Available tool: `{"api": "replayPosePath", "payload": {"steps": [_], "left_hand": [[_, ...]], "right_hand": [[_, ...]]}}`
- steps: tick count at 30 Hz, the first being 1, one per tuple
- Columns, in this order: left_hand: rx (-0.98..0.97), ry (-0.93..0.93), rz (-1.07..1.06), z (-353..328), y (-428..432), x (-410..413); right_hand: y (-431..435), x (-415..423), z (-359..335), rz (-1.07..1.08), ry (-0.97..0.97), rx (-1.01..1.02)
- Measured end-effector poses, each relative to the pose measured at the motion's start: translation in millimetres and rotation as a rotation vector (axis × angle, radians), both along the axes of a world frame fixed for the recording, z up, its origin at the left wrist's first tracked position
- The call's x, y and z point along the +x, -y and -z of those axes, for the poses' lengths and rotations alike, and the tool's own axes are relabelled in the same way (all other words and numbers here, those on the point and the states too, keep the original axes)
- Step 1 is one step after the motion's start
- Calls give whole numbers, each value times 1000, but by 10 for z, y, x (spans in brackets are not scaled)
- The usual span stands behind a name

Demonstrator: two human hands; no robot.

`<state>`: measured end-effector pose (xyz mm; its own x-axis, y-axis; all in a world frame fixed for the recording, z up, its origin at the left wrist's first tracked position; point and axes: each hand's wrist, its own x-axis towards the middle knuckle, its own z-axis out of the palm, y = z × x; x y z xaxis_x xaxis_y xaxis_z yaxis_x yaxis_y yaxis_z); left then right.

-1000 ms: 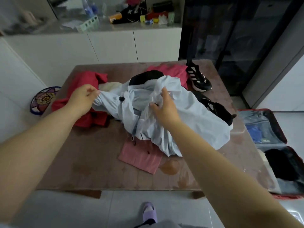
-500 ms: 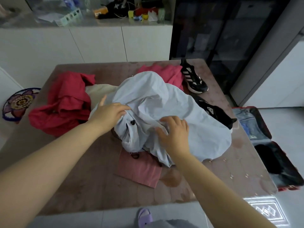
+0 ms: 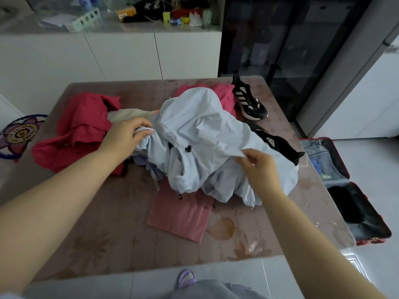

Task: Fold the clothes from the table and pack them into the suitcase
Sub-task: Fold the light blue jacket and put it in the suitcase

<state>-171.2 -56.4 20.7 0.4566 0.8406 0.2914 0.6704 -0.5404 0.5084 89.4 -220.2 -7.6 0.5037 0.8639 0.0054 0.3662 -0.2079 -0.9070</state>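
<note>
My left hand [image 3: 127,137] and right hand [image 3: 260,169] each pinch the crumpled pale-blue thin jacket [image 3: 205,130], to spread it for folding.

Crumpled pale-blue jacket [image 3: 207,134] on table [image 3: 112,223], suitcase [image 3: 345,190] open

No legible text. Only mark: three white stripes on black sneaker [image 3: 248,102] on table [image 3: 108,223].
</note>
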Motion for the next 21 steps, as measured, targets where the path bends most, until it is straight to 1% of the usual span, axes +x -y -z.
{"api": "replayPosePath", "payload": {"steps": [3,7,9,13,18,21], "left_hand": [[29,18,-55,-106,89,-36],[14,138,-60,-341,281,84],[47,189,-51,-506,391,183],[161,282,-24,-959,693,406],[348,325,22,-1622,1105,610],[409,370,16,-2024,1335,684]], "right_hand": [[86,261,-288,51,44,83],[302,532,-656,121,123,197],[454,647,-854,157,158,275],[797,880,-1327,203,232,426],[1261,1182,-1919,195,286,570],[1501,1285,-2243,196,307,664]]}}
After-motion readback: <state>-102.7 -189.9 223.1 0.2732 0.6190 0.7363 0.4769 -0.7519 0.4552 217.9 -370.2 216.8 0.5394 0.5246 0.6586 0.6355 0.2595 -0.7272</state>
